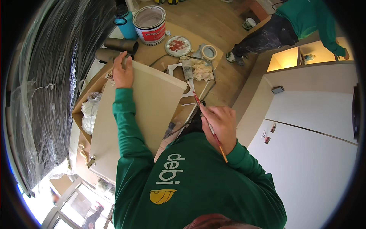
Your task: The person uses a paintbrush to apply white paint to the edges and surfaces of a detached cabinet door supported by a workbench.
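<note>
Beige cabinet door [146, 103] stands swung out from a cabinet in front of me, with metal hinges on its left side. Over its far left corner, my left hand [122, 74] is closed around the edge. My right hand [221, 124] pinches a thin paintbrush [196, 100] with a red, paint-marked handle and a wooden end. The brush tip is close to the door's far right corner; whether it touches I cannot tell. Beyond the corner lie a putty knife [187, 71], a crumpled cloth [202, 70] and a roll of tape [208, 52].
A paint can [150, 28], a blue bottle [126, 23], a red-smeared lid [177, 46] and dark tubes [121, 45] stand or lie farther back. Plastic sheeting [45, 76] hangs left. Inside the cabinet is a white bundle [90, 112]. A co-worker [282, 26] is at far right, beside lit shelves [284, 61].
</note>
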### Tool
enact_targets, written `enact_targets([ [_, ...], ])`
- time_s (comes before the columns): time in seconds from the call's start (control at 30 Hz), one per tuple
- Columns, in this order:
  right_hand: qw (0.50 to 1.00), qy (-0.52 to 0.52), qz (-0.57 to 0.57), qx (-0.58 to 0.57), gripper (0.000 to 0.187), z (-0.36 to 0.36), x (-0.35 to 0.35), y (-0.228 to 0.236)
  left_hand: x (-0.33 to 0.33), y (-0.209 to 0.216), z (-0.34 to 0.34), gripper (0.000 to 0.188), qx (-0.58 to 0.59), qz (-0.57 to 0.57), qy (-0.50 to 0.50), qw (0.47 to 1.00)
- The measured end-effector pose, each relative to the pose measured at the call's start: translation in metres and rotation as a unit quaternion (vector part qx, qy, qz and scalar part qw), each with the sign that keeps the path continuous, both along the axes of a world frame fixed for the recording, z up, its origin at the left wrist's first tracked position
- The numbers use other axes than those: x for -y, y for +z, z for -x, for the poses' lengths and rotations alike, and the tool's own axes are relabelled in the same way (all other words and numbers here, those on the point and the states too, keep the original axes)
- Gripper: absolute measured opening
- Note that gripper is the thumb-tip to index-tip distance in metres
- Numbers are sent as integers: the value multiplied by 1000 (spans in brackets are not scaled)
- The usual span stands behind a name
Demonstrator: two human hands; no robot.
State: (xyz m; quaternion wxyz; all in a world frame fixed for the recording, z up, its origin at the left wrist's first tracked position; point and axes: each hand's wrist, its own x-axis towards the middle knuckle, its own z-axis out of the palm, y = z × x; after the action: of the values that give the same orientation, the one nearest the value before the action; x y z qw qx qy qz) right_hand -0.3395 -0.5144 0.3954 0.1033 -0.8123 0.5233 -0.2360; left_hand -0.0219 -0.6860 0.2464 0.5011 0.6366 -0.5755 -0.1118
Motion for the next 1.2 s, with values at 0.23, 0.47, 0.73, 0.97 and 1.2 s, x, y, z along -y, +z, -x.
enact_targets([
  [0.23,1000,7,-6,-20,38,0,-1,-5,1,-4,-4,30,6,6,-11,1000],
  [0.47,998,39,25,37,40,-19,14,-17,-2,-2,0,31,1,-5,-10,1000],
  [0.73,999,15,2,45,38,62,-30,9,-2,-13,-3,34,9,-6,-12,1000],
  [0.97,959,-96,-39,264,35,155,-67,-3,-6,5,14,35,96,5,-14,995],
  [1.2,939,-65,-44,336,32,217,-47,-24,-96,55,95,37,151,30,-16,988],
])
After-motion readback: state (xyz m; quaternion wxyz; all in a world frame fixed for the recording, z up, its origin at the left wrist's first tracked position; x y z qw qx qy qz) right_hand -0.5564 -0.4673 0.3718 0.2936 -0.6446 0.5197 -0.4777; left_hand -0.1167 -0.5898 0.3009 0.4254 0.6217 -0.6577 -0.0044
